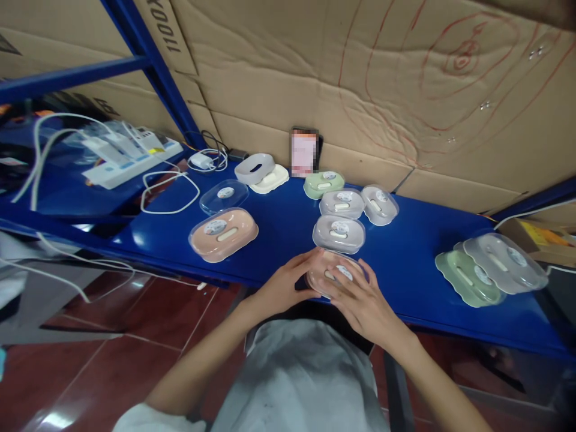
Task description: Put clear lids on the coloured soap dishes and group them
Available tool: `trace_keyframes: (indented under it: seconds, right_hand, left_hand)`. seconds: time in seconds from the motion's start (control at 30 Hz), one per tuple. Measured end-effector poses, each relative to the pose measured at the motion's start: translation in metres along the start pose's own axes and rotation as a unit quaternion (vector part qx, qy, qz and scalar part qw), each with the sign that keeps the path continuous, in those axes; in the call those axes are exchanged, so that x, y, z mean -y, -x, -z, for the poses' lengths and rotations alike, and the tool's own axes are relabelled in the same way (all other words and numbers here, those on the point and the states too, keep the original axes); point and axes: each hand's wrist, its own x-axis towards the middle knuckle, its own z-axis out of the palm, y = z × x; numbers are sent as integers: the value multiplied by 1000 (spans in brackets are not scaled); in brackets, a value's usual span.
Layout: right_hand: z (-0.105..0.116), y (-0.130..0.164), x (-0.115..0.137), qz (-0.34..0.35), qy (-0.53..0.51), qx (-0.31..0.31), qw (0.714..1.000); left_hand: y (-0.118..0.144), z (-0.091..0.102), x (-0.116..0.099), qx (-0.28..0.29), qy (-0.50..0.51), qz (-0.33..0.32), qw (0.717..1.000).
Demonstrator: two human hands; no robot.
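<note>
At the front edge of the blue table, a pink soap dish (322, 276) with a clear lid and a round label lies between my hands. My left hand (290, 282) grips its left side, thumb low and fingers along the far edge. Across the lid and the right side, my right hand (362, 300) is wrapped with its fingers bent, partly covering the label. Just beyond sits a lidded grey soap dish (339, 245), and behind it another grey soap dish (335, 211). A green soap dish (316, 191) and a tilted grey one (380, 215) lie farther back.
On the left are a lidded pink soap dish (236, 243), a loose clear lid (211, 201), a grey tray part (254, 170) and a cream part (270, 182). A phone (304, 155) leans on cardboard. Lidded dishes (463, 291) overlap at right. Cables and a power strip (130, 171) lie left.
</note>
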Motion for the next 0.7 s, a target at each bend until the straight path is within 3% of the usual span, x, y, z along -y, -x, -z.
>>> trace_keyframes:
  seconds: [0.27,0.5,0.7]
  right_hand:
    - [3,1,-7,36,32,25,999]
    - [-6,4,-16,-1,4,-26,1000]
    - [-3,-2,-19,26,17,-25,999]
  left_hand:
    - [1,0,-3,6,-5,-7,1000]
    - [1,-4,-3,5,-8,-13,1000]
    - [2,-8,0,6,1,-3,1000]
